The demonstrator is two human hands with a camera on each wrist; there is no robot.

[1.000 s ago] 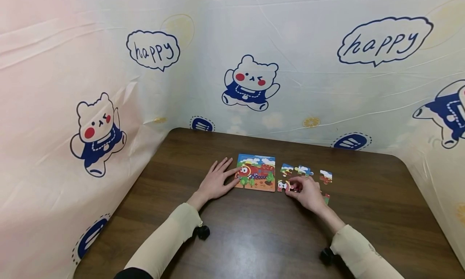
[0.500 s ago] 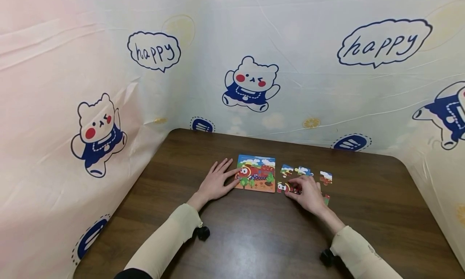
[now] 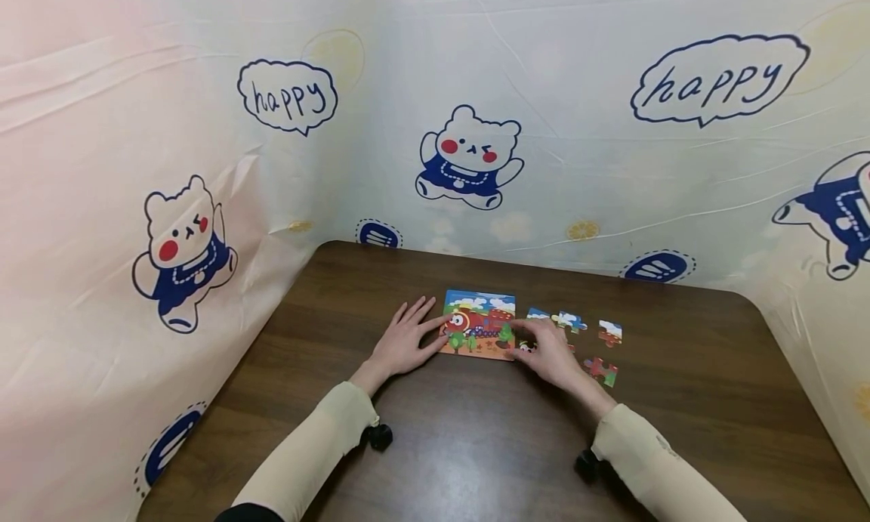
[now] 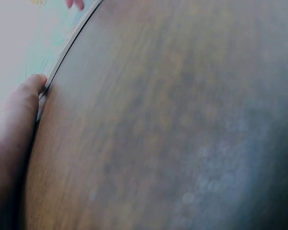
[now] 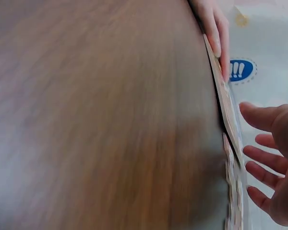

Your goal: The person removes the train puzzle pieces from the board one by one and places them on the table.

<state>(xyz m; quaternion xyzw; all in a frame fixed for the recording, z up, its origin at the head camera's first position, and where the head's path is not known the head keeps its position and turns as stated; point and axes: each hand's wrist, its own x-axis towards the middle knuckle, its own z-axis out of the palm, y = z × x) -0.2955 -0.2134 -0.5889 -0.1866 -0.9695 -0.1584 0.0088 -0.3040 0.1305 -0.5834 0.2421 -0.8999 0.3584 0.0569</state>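
Soft, even light fills the head view, where the printed backdrop (image 3: 557, 205) behind the train-picture board (image 3: 479, 325) is pale and sharp, and the table (image 3: 448, 446) darker. Hazy whitish glare spreads over the tabletop on the near side of the board. Prints well right of the board look stretched. The left wrist view is milky and blurred, washed out beyond the board. In the right wrist view the wood grain smears and a soft shadow darkens the tabletop beside the board.
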